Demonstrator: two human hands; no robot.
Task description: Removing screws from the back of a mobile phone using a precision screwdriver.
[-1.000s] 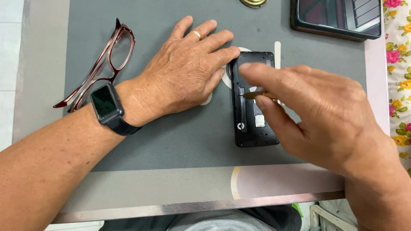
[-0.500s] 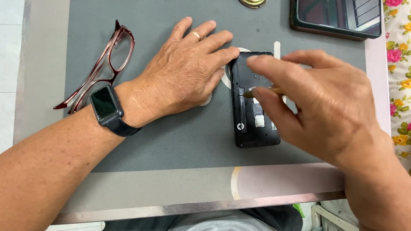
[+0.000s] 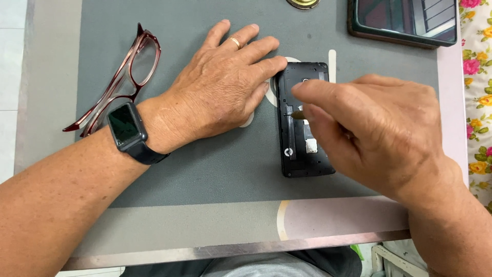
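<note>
A black phone with its back cover off (image 3: 297, 149) lies face down on a grey mat (image 3: 215, 169). My left hand (image 3: 225, 90) rests flat on the mat, fingertips pressed against the phone's left edge, a ring on one finger and a dark smartwatch (image 3: 125, 128) on the wrist. My right hand (image 3: 374, 131) hovers over the phone's right half, its thumb and fingers pinched on a small thin tool whose brownish tip (image 3: 298, 114) touches the phone's inside. Most of the tool is hidden by the fingers.
Red-framed glasses (image 3: 123, 82) lie at the mat's left. A dark tablet-like device (image 3: 405, 20) sits at the top right, a round brass object (image 3: 303, 3) at the top edge. A floral cloth (image 3: 476, 92) borders the right side. The table's front edge (image 3: 230, 246) is near me.
My right hand shifted slightly over the phone, its pinched fingers moving up then settling near the phone's upper middle. The left hand and phone stayed still.
</note>
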